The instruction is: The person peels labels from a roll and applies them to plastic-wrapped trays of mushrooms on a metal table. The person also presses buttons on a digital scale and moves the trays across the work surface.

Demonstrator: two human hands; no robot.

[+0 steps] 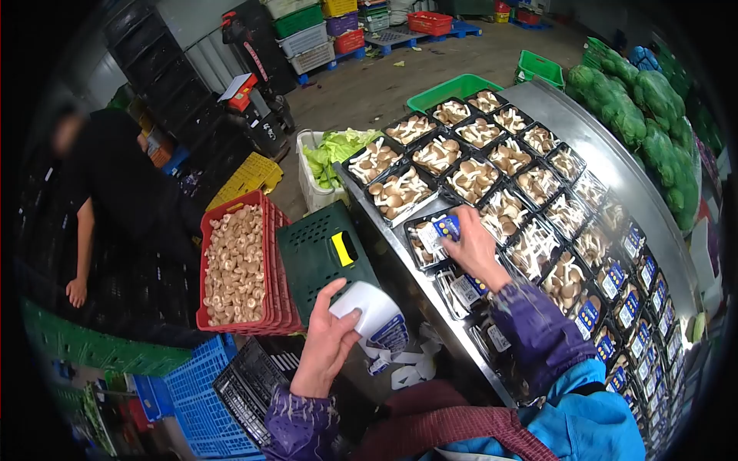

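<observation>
My left hand (pixel 324 349) is wrapped around a roll of labels (pixel 358 304), with a printed blue-and-white strip hanging from its lower side. Over the steel table's near edge, my right hand (pixel 475 247) has its fingers on a blue-and-white label (pixel 444 227). That label lies across a black tray of mushrooms (pixel 423 247), partly hidden by the hand. Just below it, another labelled mushroom tray (pixel 461 293) sits by my right wrist. Rows of unlabelled mushroom trays (pixel 473 180) stretch away beyond the hand.
Labelled trays (pixel 632 295) fill the right of the steel table (pixel 553 107). Left of it stand a dark green crate (pixel 311 253), a red crate of mushrooms (pixel 269 307) and a white crate with leafy greens (pixel 338 154). A person in black (pixel 131 177) is at the left. Netted green produce (pixel 653 115) lies far right.
</observation>
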